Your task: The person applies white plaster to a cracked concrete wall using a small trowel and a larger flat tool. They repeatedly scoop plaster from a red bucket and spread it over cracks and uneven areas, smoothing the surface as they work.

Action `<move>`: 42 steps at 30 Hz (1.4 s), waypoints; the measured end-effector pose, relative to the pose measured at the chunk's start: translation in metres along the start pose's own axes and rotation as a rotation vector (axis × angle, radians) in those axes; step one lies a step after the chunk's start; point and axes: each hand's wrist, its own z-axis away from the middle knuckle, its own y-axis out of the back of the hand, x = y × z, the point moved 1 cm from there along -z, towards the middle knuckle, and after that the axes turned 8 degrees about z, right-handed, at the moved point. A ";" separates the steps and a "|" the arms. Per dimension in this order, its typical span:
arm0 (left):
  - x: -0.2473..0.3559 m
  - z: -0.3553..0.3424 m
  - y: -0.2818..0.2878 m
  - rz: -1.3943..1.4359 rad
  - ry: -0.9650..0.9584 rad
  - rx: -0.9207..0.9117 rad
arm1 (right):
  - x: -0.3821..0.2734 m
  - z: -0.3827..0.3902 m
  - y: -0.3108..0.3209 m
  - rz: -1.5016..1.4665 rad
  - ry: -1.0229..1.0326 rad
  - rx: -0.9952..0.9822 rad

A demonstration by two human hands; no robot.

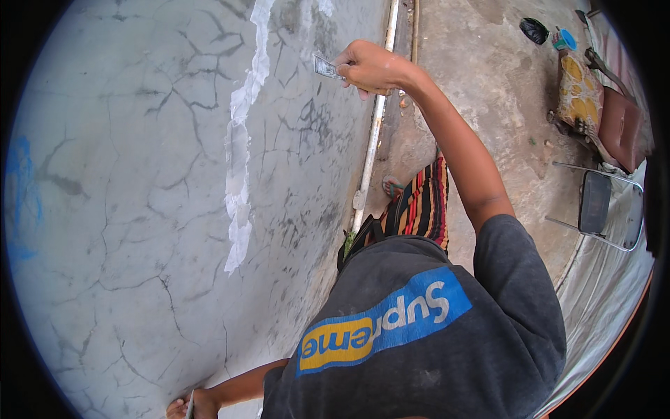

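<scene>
My right hand (373,68) grips a small putty knife, its flat metal blade (326,66) directed at the grey cracked wall (160,209). Whether the blade touches the wall, I cannot tell. Left of that hand, an uneven strip of white filler (239,150) runs down the wall from the upper edge of the view. My left hand (199,405) is low at the lower left, close to the wall, closed around a thin flat tool (190,405) seen nearly edge-on; its kind does not show, and the picture's edge cuts part of it off.
A white pipe (375,133) runs along the foot of the wall. On the concrete floor (481,91) at right are a black plastic bag (534,31), a blue container (565,40), a yellow patterned cloth (579,87) and a black metal-framed chair (595,202). Pale sheeting (593,300) lines the right side.
</scene>
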 end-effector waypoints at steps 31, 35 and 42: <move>-0.021 -0.002 0.010 0.133 -0.005 -0.091 | -0.015 0.083 -0.029 0.103 0.152 -0.031; 0.054 -0.010 -0.033 0.333 0.103 -0.080 | 0.119 0.104 -0.097 0.434 -0.015 -0.070; 0.060 -0.020 -0.017 -0.170 -0.054 -0.212 | 0.131 0.219 -0.119 -0.174 -0.444 -0.366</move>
